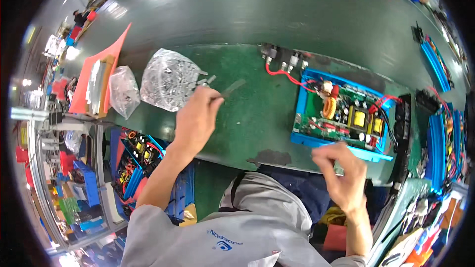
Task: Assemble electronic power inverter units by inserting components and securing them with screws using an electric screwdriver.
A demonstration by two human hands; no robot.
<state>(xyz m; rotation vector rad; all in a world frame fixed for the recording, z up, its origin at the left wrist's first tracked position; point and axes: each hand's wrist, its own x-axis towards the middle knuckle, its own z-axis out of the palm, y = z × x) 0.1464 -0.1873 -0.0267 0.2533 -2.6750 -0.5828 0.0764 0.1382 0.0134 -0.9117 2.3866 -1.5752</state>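
My left hand (197,118) pinches a thin, see-through strip (233,88) between thumb and fingertips, above the green bench. Just beyond that hand lies a clear plastic bag (168,80) of small shiny parts, with a few short pieces spilling out by its right side. My right hand (342,173) hovers near the bench's front edge, its fingers curled together; what they hold, if anything, I cannot make out. Close beyond it sits an open blue metal case (316,144) with a circuit board (341,118) inside, carrying coils, yellow transformers and red wires.
A black end panel with sockets (282,55) is wired to the case; another black panel (403,138) stands at its right. More blue units (436,143) lie far right. At left are a second plastic bag (123,90) and a red sheet (91,76). A blue bin (184,195) stands below.
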